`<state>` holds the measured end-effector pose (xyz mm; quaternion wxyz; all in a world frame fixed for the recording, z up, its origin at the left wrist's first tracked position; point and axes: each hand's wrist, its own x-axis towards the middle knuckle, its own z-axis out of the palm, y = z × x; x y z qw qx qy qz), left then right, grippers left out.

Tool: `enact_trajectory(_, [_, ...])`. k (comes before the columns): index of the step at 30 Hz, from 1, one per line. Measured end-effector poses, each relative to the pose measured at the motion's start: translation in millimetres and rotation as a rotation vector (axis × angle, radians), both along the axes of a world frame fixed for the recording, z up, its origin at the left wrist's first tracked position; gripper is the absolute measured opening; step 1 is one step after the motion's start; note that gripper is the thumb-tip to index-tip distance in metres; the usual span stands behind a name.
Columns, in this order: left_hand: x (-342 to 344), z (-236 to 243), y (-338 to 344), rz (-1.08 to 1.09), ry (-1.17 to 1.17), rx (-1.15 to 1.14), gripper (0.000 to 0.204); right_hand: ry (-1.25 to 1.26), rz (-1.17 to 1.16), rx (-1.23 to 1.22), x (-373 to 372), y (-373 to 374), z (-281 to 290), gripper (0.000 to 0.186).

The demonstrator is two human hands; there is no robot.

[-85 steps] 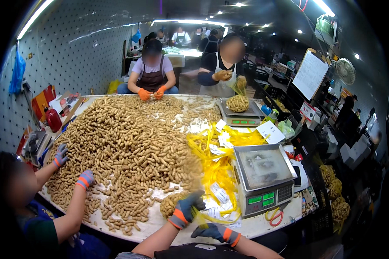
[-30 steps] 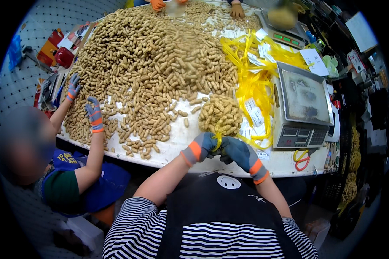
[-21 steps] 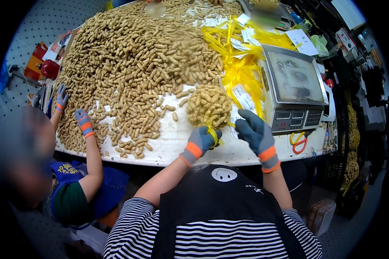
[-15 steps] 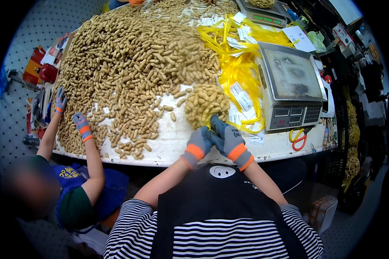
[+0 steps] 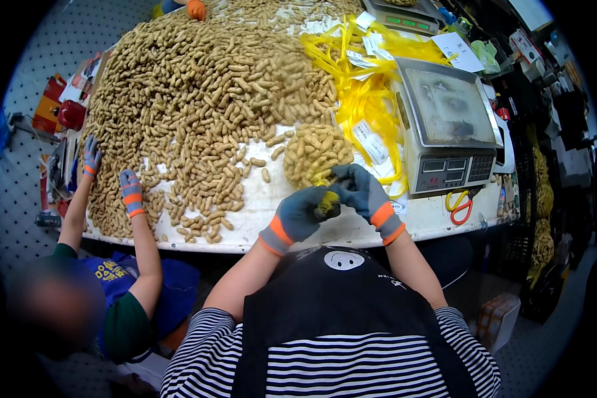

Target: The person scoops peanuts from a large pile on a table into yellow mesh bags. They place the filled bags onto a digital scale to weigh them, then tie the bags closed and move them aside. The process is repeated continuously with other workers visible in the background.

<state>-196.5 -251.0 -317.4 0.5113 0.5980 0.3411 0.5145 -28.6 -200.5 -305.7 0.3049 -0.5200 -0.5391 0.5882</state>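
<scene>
- Table [image 5: 378, 229]: white, rounded edge, running across the upper half of the view.
- Peanut heap [image 5: 199, 99]: loose pods covering most of the table's left and middle.
- Scale [image 5: 448, 126]: grey, on the table at the right, steel pan on top and keypad facing the person.
- Yellow nets [image 5: 358, 86]: a tangle with white tags, between the heap and the scale.
- Filled bag [image 5: 315, 151]: yellow mesh packed with peanuts, lying near the table's front edge, just ahead of both hands; its gathered neck runs back into them.
- Co-worker [image 5: 123, 298]: at the left, both gloved hands on the heap's edge.
- Left hand [image 5: 305, 212]: grey glove, fingers clamped on the bag's yellow neck.
- Right hand [image 5: 361, 189]: grey glove, fingers curled together, touching the left hand at the neck.
</scene>
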Motion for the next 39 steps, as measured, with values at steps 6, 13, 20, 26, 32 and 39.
enact_trajectory(6, [-1.3,14.2,14.6,-0.087,-0.088,-0.701,0.034,-0.305,0.190,0.461,-9.0,-14.9,41.9,0.047])
enact_trajectory(13, [-20.7,32.2,18.4,0.101,0.356,-0.471,0.038,-0.395,0.263,0.252,6.7,12.2,26.4,0.023])
enact_trajectory(20, [-0.8,27.6,18.2,0.416,0.804,0.393,0.044,0.100,0.212,-0.432,-1.5,-0.7,61.9,0.040])
enact_trajectory(26, [0.1,-7.6,28.4,0.302,0.803,0.216,0.044,0.287,0.261,-0.400,-4.7,-13.4,61.7,0.038])
enact_trajectory(32, [2.6,5.8,27.5,0.329,0.708,0.314,0.043,0.218,0.229,-0.366,-15.4,-17.9,70.8,0.042])
enact_trajectory(39, [-0.3,-14.0,22.3,0.453,0.637,0.215,0.052,0.218,0.252,-0.360,-17.5,-16.2,66.7,0.040])
